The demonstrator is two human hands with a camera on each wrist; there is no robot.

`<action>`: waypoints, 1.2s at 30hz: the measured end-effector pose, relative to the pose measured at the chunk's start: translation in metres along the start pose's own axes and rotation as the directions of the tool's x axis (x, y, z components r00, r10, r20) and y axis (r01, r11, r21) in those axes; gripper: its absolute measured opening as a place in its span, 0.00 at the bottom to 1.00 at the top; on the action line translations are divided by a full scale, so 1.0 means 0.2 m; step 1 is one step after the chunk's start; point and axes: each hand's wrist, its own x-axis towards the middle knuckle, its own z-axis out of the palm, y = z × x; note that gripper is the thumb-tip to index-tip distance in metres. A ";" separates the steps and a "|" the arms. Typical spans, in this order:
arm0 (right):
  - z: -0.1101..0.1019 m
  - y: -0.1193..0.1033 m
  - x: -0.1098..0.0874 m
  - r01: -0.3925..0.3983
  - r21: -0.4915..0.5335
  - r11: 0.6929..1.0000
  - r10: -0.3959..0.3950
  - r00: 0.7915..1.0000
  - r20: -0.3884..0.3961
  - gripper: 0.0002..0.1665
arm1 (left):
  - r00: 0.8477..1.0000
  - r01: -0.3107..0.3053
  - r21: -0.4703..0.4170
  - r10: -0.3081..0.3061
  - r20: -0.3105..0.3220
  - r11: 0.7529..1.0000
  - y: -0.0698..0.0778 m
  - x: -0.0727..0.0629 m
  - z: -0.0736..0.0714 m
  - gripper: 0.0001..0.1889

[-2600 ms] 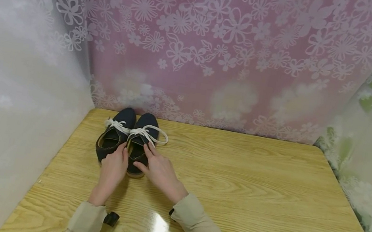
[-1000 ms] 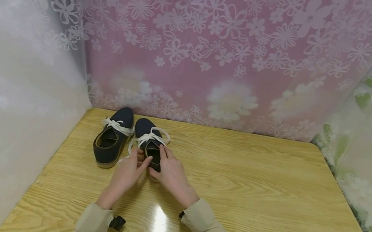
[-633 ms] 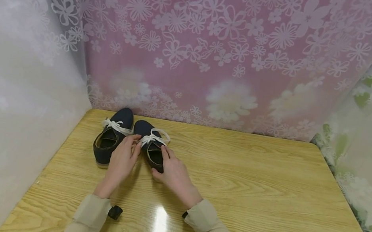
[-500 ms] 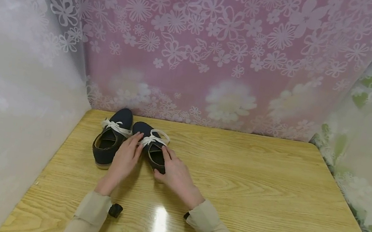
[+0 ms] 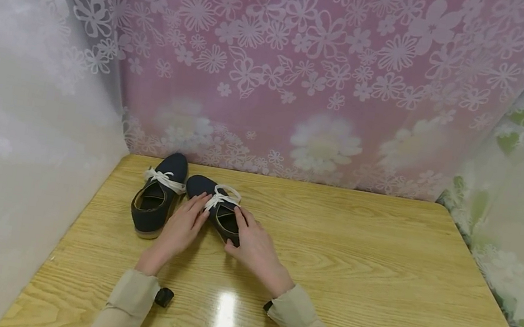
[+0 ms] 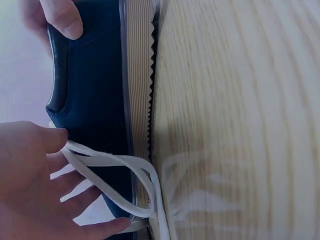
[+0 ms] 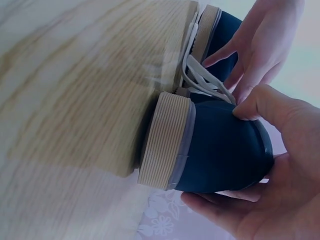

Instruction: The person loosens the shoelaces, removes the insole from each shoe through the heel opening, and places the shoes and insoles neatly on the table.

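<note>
A pair of navy lace-up shoes with white laces and ribbed tan soles stands on the table. My right hand point(image 5: 257, 247) grips the right shoe point(image 5: 200, 185) by its heel, thumb on the near side and fingers on the far side, as the right wrist view shows. That shoe is angled, toe to the upper left. Along its left side lies my left hand point(image 5: 181, 225), fingers spread and extended at the white laces point(image 6: 120, 161), whose loop hangs down over the sole. The left shoe point(image 5: 146, 221) stands just left of my left hand, untouched, toe toward the back.
The wood-grain table point(image 5: 353, 267) extends to the right and toward me. A pink flowered curtain point(image 5: 267, 130) hangs along its back edge, close to the toes. A pale sheet point(image 5: 38, 164) borders the left side, a green-flowered one point(image 5: 512, 223) the right.
The right shoe has come away from the left one and turned, its heel swinging right. My left hand has moved from the heel up to the laces; my right hand has shifted right with the shoe.
</note>
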 end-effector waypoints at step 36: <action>-0.07 0.19 -0.10 -0.007 -0.009 1.000 0.007 0.999 -0.047 0.45 | 0.999 -0.046 -0.021 0.045 -0.027 0.999 0.11 -0.04 0.06 0.19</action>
